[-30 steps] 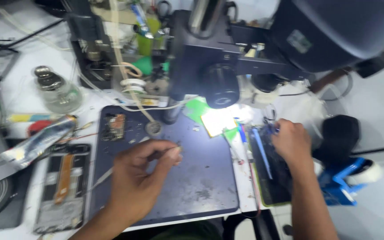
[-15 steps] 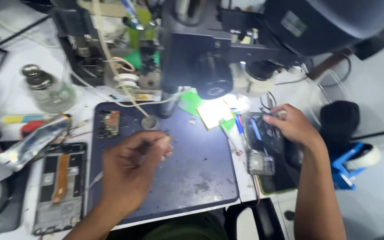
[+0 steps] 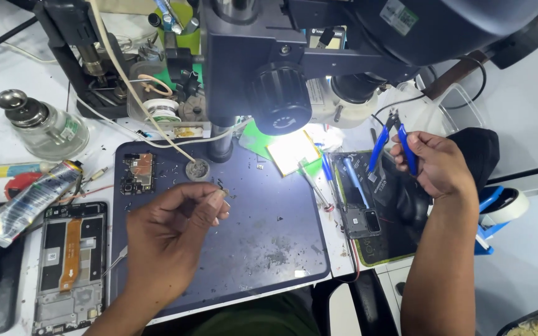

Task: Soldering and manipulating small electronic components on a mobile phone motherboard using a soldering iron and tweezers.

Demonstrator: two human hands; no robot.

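My left hand [image 3: 172, 233] pinches tweezers [image 3: 219, 194] mid-mat [image 3: 281, 249], tip near the tiny part so it stays put. My right hand [image 3: 440, 165] grips blue cutters [image 3: 392, 140] above the desk's right edge.

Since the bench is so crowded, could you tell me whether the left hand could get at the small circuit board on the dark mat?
Probably yes: the left hand sits near the circuit board, bare mat between, though it pinches something small.
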